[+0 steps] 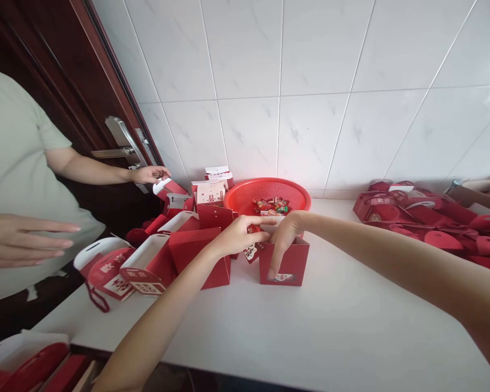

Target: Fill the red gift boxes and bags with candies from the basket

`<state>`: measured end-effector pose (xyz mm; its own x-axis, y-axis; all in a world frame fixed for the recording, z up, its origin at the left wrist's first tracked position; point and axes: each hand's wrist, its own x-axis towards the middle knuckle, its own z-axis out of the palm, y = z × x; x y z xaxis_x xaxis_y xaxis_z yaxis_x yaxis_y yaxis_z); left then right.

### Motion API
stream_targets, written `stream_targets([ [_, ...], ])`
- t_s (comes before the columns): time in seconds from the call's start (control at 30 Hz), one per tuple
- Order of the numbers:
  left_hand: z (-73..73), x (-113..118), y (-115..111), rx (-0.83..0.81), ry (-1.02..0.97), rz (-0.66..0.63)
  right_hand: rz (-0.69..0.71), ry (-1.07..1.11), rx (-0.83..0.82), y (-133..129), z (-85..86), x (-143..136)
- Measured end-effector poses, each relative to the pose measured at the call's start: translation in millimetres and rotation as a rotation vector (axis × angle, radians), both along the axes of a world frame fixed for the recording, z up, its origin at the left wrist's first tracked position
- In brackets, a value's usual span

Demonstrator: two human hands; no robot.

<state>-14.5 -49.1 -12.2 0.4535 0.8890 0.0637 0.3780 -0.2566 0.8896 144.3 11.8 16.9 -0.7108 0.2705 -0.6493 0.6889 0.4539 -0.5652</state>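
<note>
A red paper gift box (288, 258) stands upright on the white table in front of me, with a white label low on its front. My right hand (285, 239) grips its front wall, with the thumb outside on the red face and the other fingers hidden inside the box. At its upper left edge, my left hand (247, 234) pinches the box between thumb and fingers. A flap with white lettering (251, 252) hangs under that hand. Right behind the box, a red plastic basket (265, 188) holds wrapped candies (271, 205).
Several red gift boxes (200, 256) crowd the table's left side. A co-worker's hand (151, 174) touches one at the back, and their other hand (28, 239) hovers at far left. Flattened red boxes (424, 212) lie in a pile at right. A tiled wall (310, 130) bounds the table behind.
</note>
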Motion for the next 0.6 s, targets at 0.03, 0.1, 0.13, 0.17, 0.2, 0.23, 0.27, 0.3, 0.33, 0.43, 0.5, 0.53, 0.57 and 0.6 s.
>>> stream_targets([
  [0.03, 0.6, 0.3, -0.7, 0.011, 0.011, 0.004, -0.032, 0.044, 0.03, -0.8, -0.8, 0.2],
  [0.1, 1.4, 0.8, -1.7, 0.038, 0.028, 0.016, -0.089, 0.115, 0.109, -3.0, -1.6, 0.7],
  [0.13, 1.5, 0.8, -2.0, 0.047, 0.034, 0.022, -0.105, 0.147, 0.152, -4.4, -1.3, 1.2],
  [0.17, 1.4, 0.7, -2.1, 0.05, 0.039, 0.028, -0.114, 0.176, 0.194, -5.9, -0.3, 2.0],
  [0.2, 1.0, 0.4, -2.1, 0.051, 0.044, 0.032, -0.117, 0.196, 0.234, -7.7, 1.3, 3.5],
  [0.23, 0.6, 0.1, -2.1, 0.054, 0.05, 0.033, -0.118, 0.204, 0.271, -9.8, 3.6, 5.9],
  [0.27, 0.1, -0.2, -2.3, 0.059, 0.056, 0.03, -0.109, 0.195, 0.305, -12.4, 6.3, 9.4],
  [0.3, -0.3, -0.5, -2.7, 0.065, 0.059, 0.023, -0.089, 0.173, 0.334, -15.5, 9.3, 14.2],
  [0.33, -0.7, -0.9, -3.2, 0.069, 0.063, 0.013, -0.057, 0.149, 0.363, -19.2, 12.2, 20.5],
  [0.43, -0.9, -2.0, -5.4, 0.088, 0.077, 0.021, 0.002, 0.265, 0.486, -34.6, 15.8, 46.3],
  [0.5, 0.6, -2.4, -6.1, 0.166, 0.073, 0.082, -0.055, 0.509, 0.574, -47.5, 10.1, 65.1],
  [0.53, 2.2, -2.2, -6.2, 0.231, 0.061, 0.125, -0.101, 0.634, 0.613, -54.1, 4.3, 73.4],
  [0.57, 4.6, -1.3, -6.1, 0.304, 0.042, 0.169, -0.143, 0.753, 0.671, -60.4, -3.4, 80.3],
  [0.6, 7.7, 0.3, -5.9, 0.375, 0.016, 0.213, -0.189, 0.861, 0.742, -66.2, -12.5, 85.7],
])
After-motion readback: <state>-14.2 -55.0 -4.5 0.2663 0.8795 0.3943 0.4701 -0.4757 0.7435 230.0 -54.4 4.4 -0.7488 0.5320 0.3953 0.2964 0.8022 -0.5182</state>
